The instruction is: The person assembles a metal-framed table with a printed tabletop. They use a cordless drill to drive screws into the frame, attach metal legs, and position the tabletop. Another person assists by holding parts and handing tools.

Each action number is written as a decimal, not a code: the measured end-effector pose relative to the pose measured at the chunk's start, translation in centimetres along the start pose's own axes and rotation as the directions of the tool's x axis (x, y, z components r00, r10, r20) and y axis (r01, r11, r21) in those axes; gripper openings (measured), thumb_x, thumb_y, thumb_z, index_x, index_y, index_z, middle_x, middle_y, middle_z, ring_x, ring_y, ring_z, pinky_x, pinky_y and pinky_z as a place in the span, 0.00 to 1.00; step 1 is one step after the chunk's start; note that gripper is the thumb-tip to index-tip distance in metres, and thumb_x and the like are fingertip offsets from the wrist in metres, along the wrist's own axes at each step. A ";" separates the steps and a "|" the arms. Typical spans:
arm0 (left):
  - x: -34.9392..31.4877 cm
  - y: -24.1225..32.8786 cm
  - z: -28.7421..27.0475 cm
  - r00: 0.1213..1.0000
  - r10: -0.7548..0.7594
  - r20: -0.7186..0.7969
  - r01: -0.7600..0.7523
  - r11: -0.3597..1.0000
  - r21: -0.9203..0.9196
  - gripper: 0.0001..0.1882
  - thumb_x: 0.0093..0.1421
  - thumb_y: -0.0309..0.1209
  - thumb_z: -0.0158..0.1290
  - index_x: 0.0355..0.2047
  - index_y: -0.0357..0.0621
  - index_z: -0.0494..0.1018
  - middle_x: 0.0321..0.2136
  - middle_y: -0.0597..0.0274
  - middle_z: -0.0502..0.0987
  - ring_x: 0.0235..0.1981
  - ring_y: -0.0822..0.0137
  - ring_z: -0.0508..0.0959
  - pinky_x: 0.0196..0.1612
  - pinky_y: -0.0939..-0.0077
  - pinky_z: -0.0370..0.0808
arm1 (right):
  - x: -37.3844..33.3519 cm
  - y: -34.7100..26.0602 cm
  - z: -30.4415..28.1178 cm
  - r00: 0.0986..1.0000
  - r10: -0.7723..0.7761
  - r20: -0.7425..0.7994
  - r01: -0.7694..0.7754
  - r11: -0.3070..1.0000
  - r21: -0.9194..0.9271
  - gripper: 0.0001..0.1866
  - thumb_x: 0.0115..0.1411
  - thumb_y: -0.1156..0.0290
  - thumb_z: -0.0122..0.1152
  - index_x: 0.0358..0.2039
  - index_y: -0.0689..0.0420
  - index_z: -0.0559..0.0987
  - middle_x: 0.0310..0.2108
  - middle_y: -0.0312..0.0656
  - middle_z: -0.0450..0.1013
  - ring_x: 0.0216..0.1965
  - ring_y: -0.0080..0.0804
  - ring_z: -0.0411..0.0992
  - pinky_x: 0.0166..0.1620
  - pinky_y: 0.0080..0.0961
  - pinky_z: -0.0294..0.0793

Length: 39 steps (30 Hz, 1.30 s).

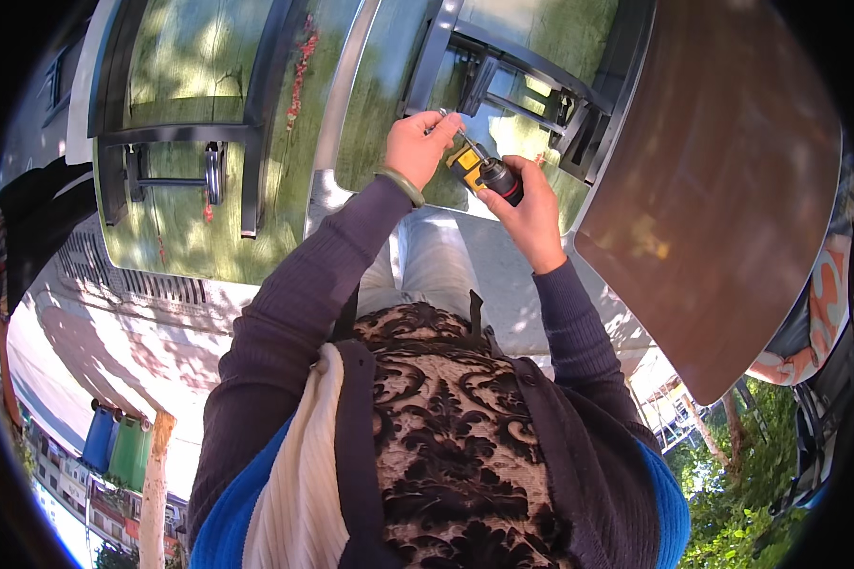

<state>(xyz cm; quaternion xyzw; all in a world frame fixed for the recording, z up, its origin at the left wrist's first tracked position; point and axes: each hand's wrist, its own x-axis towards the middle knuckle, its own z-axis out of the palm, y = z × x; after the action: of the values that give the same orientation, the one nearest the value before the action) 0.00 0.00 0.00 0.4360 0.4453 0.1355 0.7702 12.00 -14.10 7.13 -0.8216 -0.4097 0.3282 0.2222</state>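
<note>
My right hand (531, 209) grips a yellow and black cordless drill (469, 167) near its black chuck, with the thumb and fingers wrapped round it. A thin metal bit (476, 144) points from the chuck up and left toward my left hand (419, 147). The thumb and fingers of that hand are pinched together at the bit's far end; whether they hold the bit's tip or a small fastener cannot be made out. Both hands are over a green, glossy panel (361, 171), close to its near edge. Beyond them a dark metal frame (527, 66) with crossbars lies on the panel.
To the left lies a similar green panel (180, 251) with its own dark frame (176, 135). A large brown board (721, 190) stretches along the right. Another person's hand (788, 368) shows beyond it. Dark clothing (43, 213) shows at far left. Bins (128, 450) stand behind.
</note>
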 end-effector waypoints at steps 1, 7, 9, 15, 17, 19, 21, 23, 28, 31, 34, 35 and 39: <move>-0.1 0.2 0.2 0.999 0.038 0.000 -0.038 0.999 0.009 0.14 0.61 0.41 0.54 0.32 0.42 0.78 0.18 0.73 0.67 0.17 0.84 0.61 0.20 0.87 0.57 | 0.1 0.0 -0.2 0.999 -0.030 0.011 0.030 0.999 -0.027 0.31 0.53 0.60 0.65 0.54 0.62 0.68 0.41 0.52 0.72 0.41 0.41 0.72 0.47 0.34 0.70; 0.1 0.2 0.6 0.993 0.114 0.003 -0.114 0.991 0.072 0.15 0.61 0.41 0.54 0.31 0.42 0.78 0.17 0.74 0.67 0.17 0.84 0.61 0.21 0.87 0.57 | 1.7 0.4 -2.0 0.964 0.016 0.264 -0.096 0.951 0.293 0.27 0.55 0.65 0.63 0.52 0.63 0.68 0.40 0.49 0.72 0.40 0.38 0.71 0.46 0.30 0.70; -0.1 0.3 0.9 0.995 0.096 -0.011 -0.095 0.992 0.086 0.15 0.61 0.40 0.54 0.30 0.40 0.78 0.18 0.71 0.70 0.19 0.82 0.65 0.23 0.85 0.62 | 2.0 0.6 -2.0 0.951 0.018 0.308 -0.126 0.935 0.332 0.26 0.55 0.65 0.63 0.52 0.63 0.69 0.40 0.49 0.72 0.40 0.37 0.71 0.46 0.29 0.70; -1.3 -0.1 1.6 0.997 0.082 -0.005 -0.082 0.996 0.018 0.15 0.61 0.42 0.54 0.32 0.41 0.79 0.17 0.73 0.68 0.18 0.83 0.62 0.20 0.86 0.58 | 2.3 0.4 -1.7 0.969 -0.044 0.242 0.011 0.991 0.134 0.27 0.53 0.66 0.64 0.51 0.61 0.70 0.41 0.48 0.71 0.41 0.35 0.71 0.47 0.27 0.69; -1.3 0.1 1.7 0.997 0.080 -0.006 -0.080 0.997 0.008 0.15 0.61 0.42 0.54 0.31 0.41 0.79 0.17 0.73 0.68 0.18 0.83 0.62 0.20 0.85 0.58 | 2.2 0.3 -1.6 0.976 -0.069 0.207 0.059 0.997 0.050 0.27 0.50 0.68 0.66 0.50 0.61 0.71 0.40 0.47 0.70 0.40 0.34 0.71 0.46 0.26 0.70; -1.3 0.1 1.8 0.996 0.084 -0.014 -0.084 0.996 0.010 0.15 0.61 0.41 0.54 0.32 0.41 0.79 0.17 0.74 0.68 0.17 0.83 0.62 0.20 0.86 0.57 | 2.2 0.8 -1.9 0.956 0.026 0.293 -0.132 0.928 0.349 0.29 0.48 0.68 0.69 0.50 0.62 0.71 0.39 0.44 0.69 0.41 0.34 0.70 0.47 0.26 0.69; -1.3 0.1 1.9 0.997 0.074 -0.016 -0.074 0.997 0.002 0.15 0.61 0.41 0.54 0.32 0.41 0.78 0.18 0.74 0.68 0.17 0.83 0.62 0.20 0.86 0.57 | 2.3 1.2 -2.2 0.924 0.062 0.377 -0.260 0.825 0.502 0.30 0.48 0.67 0.69 0.50 0.62 0.70 0.39 0.43 0.69 0.41 0.33 0.69 0.47 0.26 0.69; -1.4 0.1 1.8 0.999 0.048 -0.012 -0.048 0.999 -0.016 0.14 0.61 0.41 0.54 0.32 0.41 0.78 0.18 0.74 0.67 0.17 0.84 0.61 0.20 0.87 0.57 | 2.6 1.3 -2.6 0.896 0.061 0.440 -0.319 0.777 0.542 0.31 0.50 0.65 0.68 0.52 0.63 0.69 0.40 0.43 0.69 0.43 0.32 0.69 0.49 0.25 0.68; -1.4 0.2 1.9 0.999 0.032 -0.004 -0.032 0.999 -0.028 0.14 0.62 0.40 0.53 0.32 0.41 0.78 0.18 0.75 0.67 0.17 0.85 0.61 0.19 0.88 0.56 | 2.3 1.2 -2.0 0.976 -0.062 0.211 0.012 0.974 0.226 0.30 0.52 0.63 0.65 0.53 0.63 0.68 0.43 0.46 0.70 0.42 0.29 0.69 0.50 0.25 0.68; -1.2 0.0 1.9 0.999 0.029 -0.020 -0.030 0.999 -0.031 0.14 0.62 0.40 0.53 0.32 0.41 0.78 0.18 0.75 0.67 0.17 0.85 0.61 0.19 0.88 0.56 | 2.6 1.2 -2.4 0.940 0.062 0.335 -0.230 0.840 0.492 0.29 0.49 0.65 0.68 0.49 0.63 0.70 0.42 0.45 0.71 0.41 0.31 0.70 0.49 0.26 0.69; -1.3 0.1 2.0 0.999 0.029 -0.033 -0.029 1.000 0.002 0.14 0.62 0.40 0.54 0.31 0.41 0.78 0.17 0.75 0.67 0.16 0.85 0.61 0.19 0.89 0.56 | 2.6 1.2 -2.2 0.924 0.070 0.376 -0.245 0.863 0.441 0.27 0.49 0.65 0.67 0.47 0.63 0.72 0.40 0.45 0.72 0.40 0.33 0.71 0.46 0.27 0.70; -1.3 0.3 2.1 0.999 0.029 -0.034 -0.028 0.999 0.021 0.14 0.61 0.40 0.54 0.31 0.40 0.78 0.17 0.75 0.67 0.16 0.85 0.61 0.19 0.89 0.56 | 2.5 1.3 -1.9 0.934 0.046 0.355 -0.184 0.912 0.367 0.26 0.49 0.65 0.67 0.47 0.63 0.72 0.39 0.45 0.73 0.39 0.34 0.72 0.45 0.28 0.71; -0.9 0.2 2.4 0.998 0.037 -0.042 -0.038 0.999 -0.015 0.14 0.61 0.39 0.54 0.31 0.40 0.78 0.17 0.75 0.67 0.16 0.85 0.60 0.18 0.89 0.55 | 2.1 1.3 -1.1 0.977 -0.013 0.213 -0.038 0.972 0.232 0.25 0.49 0.66 0.66 0.47 0.61 0.72 0.33 0.43 0.73 0.34 0.30 0.71 0.40 0.25 0.71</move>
<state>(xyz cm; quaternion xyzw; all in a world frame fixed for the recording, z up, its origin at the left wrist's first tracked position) 1.40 -1.76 1.21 0.4352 0.4522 0.1625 0.7614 14.41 -13.18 6.30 -0.7523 -0.3841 0.4619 0.2706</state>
